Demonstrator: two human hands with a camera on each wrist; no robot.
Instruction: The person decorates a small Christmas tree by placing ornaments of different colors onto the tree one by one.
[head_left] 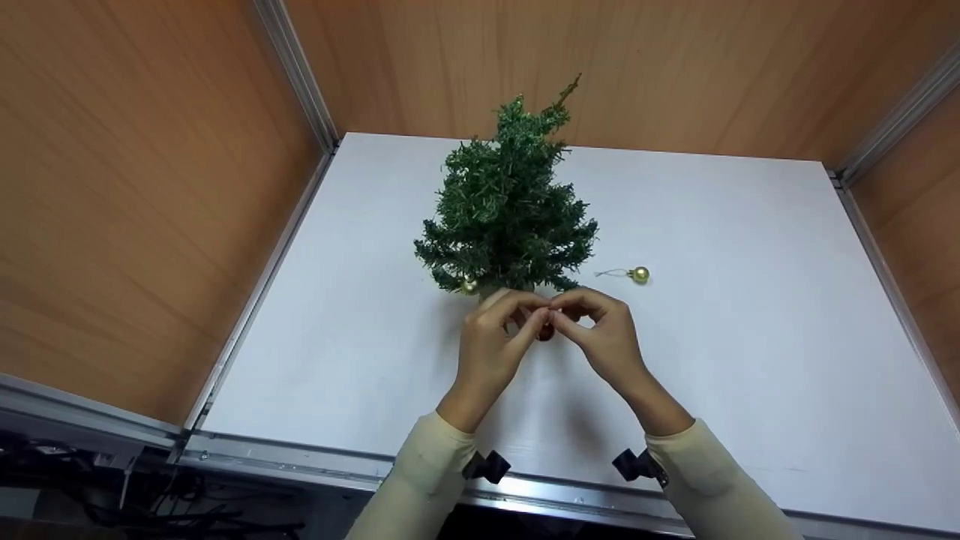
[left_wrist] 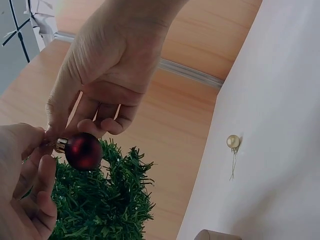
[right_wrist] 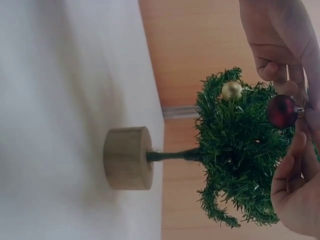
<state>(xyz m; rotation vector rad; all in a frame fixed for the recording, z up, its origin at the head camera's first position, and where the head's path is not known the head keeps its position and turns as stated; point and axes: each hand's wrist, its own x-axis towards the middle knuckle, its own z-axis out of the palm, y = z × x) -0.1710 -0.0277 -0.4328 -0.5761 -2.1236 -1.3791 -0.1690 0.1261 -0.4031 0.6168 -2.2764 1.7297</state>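
Observation:
A dark red Christmas bauble (left_wrist: pixel 84 151) with a gold cap hangs between my two hands, close in front of a small artificial Christmas tree (head_left: pixel 510 202). My left hand (head_left: pixel 491 341) and right hand (head_left: pixel 604 330) meet fingertip to fingertip, pinching the thin hanging loop just above the cap. Much of the loop is hidden by the fingers. In the right wrist view the red ball hangs free of the palms, overlapping the tree's branches. A gold bauble (right_wrist: pixel 231 91) hangs on a low branch at the tree's left side.
Another gold bauble (head_left: pixel 639 275) lies on the white table (head_left: pixel 750 337) to the tree's right, its string loop stretched toward the tree. The tree stands on a round wooden base (right_wrist: pixel 128 158). Wooden panels (head_left: pixel 637 75) enclose the table's back and sides.

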